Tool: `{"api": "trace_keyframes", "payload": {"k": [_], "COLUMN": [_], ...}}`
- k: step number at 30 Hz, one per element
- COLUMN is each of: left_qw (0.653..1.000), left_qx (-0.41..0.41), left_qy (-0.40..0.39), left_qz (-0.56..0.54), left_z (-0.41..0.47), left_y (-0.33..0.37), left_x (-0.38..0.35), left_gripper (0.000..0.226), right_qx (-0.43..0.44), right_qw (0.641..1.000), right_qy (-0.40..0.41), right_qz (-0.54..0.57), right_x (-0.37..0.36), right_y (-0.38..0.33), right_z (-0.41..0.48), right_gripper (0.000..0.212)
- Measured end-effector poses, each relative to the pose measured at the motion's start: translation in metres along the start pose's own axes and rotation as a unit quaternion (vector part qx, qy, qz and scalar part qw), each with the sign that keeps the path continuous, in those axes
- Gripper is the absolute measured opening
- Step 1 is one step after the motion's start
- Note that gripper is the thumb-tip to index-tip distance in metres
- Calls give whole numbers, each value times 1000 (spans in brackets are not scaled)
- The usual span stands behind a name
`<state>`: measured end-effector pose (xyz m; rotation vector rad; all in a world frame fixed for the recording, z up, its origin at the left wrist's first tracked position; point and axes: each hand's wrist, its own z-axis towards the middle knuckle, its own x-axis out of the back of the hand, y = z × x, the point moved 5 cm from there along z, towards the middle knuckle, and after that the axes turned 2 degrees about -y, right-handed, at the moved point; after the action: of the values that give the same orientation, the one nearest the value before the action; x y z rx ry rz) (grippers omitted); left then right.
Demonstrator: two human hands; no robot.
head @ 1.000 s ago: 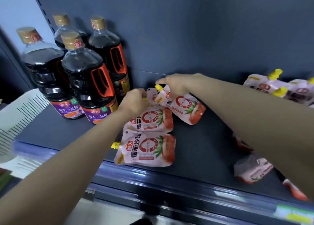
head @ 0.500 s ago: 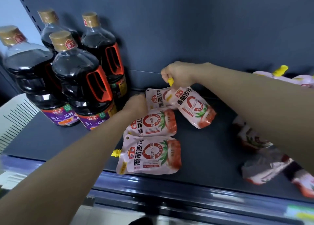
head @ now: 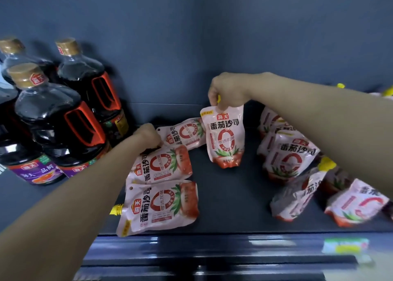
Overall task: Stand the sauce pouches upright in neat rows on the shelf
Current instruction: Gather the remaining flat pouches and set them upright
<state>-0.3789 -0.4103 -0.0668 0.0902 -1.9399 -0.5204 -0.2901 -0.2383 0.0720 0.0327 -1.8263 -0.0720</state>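
Note:
My right hand [head: 228,91] grips the yellow spout at the top of a white and red tomato sauce pouch [head: 224,138], which hangs upright with its base near the dark shelf [head: 229,195]. My left hand [head: 148,135] is curled at the top of a pouch lying flat [head: 161,166]; what its fingers hold is hidden. Another flat pouch [head: 182,135] lies behind it and a third [head: 159,207] lies at the shelf's front. Several more pouches [head: 291,159] lie in a loose heap on the right, partly under my right forearm.
Three large dark soy sauce bottles [head: 63,123] with orange handles stand at the left, close to my left hand. The grey back panel [head: 212,36] rises behind. A shelf front rail [head: 212,251] with a price label [head: 344,245] runs along the near edge.
My right hand has lifted its pouch from a slant to hang upright and carried it right. My left hand stays at the flat pouches. The view has shifted right, showing the heap.

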Motion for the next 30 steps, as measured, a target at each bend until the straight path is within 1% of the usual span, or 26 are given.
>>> {"api": "trace_keyframes", "payload": {"k": [3, 5, 7, 8, 11, 12, 14, 15, 18, 19, 20, 23, 25, 26, 29, 30], "left_qw": [996, 991, 985, 980, 959, 952, 939, 934, 915, 911, 910, 915, 922, 928, 931, 932], "left_qx": [7, -7, -35, -49, -101, -119, -153, -172, -230, -245, -255, -272, -276, -274, -281, -278], "left_qy": [-19, -17, 0, 8, 44, 57, 77, 87, 113, 116, 114, 86, 75, 69, 47, 40], "left_qz": [-88, -133, -167, -193, -263, -277, -298, -301, -312, -312, -307, -286, -261, -243, -228, -228], "left_z": [-4, -7, -10, -13, -15, -17, -21, -24, -30, -30, -31, -29, -27, -26, -25, -24], "left_y": [3, 11, 24, 32, 56, 65, 84, 94, 122, 130, 136, 152, 154, 152, 146, 144], "left_x": [-4, -4, 0, 3, 19, 24, 34, 39, 47, 49, 50, 47, 43, 41, 36, 35], "left_gripper": [23, 22, 11, 10, 26, 27, 23, 22, 16, 12, 13, 30, 37, 34, 12, 11], "right_qx": [6, 9, 12, 13, 9, 8, 1, -4, -15, -16, -19, -24, -33, -40, -56, -61], "right_qw": [1000, 1000, 1000, 1000, 1000, 1000, 999, 999, 998, 998, 998, 998, 997, 996, 996, 995], "right_qy": [-5, -7, -6, -4, 7, 15, 36, 43, 56, 56, 55, 51, 44, 36, 20, 17], "right_qz": [6, 11, 8, 5, -4, -7, 0, 5, 13, 15, 18, 39, 62, 66, 73, 83], "right_x": [0, -1, 0, 0, 1, 2, 4, 5, 3, 1, -2, -5, -5, -5, -7, -8], "right_y": [2, 3, 3, 4, 10, 13, 18, 20, 24, 25, 26, 32, 39, 43, 53, 54], "right_z": [-8, -12, -18, -20, -27, -29, -32, -33, -33, -32, -31, -33, -38, -40, -43, -43], "right_gripper": [17, 17, 17, 16, 10, 6, 6, 5, 16, 17, 18, 22, 29, 32, 24, 23]}}
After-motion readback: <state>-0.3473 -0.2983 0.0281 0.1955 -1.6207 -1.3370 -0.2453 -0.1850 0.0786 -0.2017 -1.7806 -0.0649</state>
